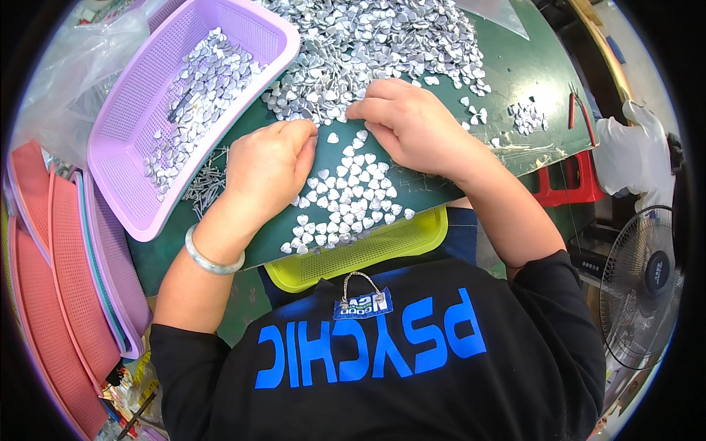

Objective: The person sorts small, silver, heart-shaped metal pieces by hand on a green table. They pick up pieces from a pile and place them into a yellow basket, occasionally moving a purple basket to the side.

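A large heap of small silver heart-shaped pieces (pixel 382 44) covers the far part of the green table. My left hand (pixel 268 158) is at the near left edge of this heap, its fingers curled and the thumb pressed against them; whatever they pinch is hidden. Opposite it, my right hand (pixel 412 125) has its fingers bent together, with the fingertips touching hearts at the heap's near edge. Any piece between those tips is too small to tell. Nearer me, a looser group of silver hearts (pixel 346 191) is spread one layer deep, and a single heart (pixel 333 137) lies between my hands.
A purple basket (pixel 110 140) holding more hearts stands at the left, with metal pins (pixel 206 187) beside it. Below the table edge sits a yellow-green basket (pixel 353 261). Red-handled pliers (pixel 581 117) and a small pile of hearts (pixel 528 116) are at the right. A fan (pixel 640 287) stands beyond.
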`<state>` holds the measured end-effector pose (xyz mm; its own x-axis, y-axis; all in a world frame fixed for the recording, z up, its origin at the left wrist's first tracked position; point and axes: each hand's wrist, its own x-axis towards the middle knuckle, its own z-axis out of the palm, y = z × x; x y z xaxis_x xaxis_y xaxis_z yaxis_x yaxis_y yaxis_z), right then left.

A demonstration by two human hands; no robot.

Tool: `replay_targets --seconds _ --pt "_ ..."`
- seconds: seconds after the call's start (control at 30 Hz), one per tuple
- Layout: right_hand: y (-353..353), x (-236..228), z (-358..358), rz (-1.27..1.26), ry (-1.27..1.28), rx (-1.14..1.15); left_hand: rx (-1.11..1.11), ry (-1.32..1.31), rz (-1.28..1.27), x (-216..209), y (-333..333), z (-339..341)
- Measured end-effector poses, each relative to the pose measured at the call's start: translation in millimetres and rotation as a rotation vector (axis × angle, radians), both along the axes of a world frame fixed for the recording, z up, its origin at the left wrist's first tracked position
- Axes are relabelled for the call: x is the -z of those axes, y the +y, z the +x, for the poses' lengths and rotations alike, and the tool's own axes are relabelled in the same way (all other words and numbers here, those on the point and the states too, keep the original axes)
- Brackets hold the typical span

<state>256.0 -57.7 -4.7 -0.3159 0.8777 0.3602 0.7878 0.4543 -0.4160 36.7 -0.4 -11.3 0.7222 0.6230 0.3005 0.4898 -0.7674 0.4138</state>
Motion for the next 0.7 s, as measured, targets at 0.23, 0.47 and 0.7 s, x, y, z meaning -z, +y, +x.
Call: replay_targets --seconds 0.23,0.47,0.7 --pt "-0.4 2.9 1.8 -0.032 -0.039 -0.027 -0.033 -0.051 -0.165 -2.4 -0.3 -4.6" --pt "0.2 4.7 -3.2 -0.021 -0.016 -0.027 -0.113 -0.117 -0.286 -2.5 -0.1 -5.8" --pt "-10.0 -0.9 1.7 -0.091 -0.012 -0.098 0.106 -0.039 -0.22 -4.0 -4.6 -3.4"
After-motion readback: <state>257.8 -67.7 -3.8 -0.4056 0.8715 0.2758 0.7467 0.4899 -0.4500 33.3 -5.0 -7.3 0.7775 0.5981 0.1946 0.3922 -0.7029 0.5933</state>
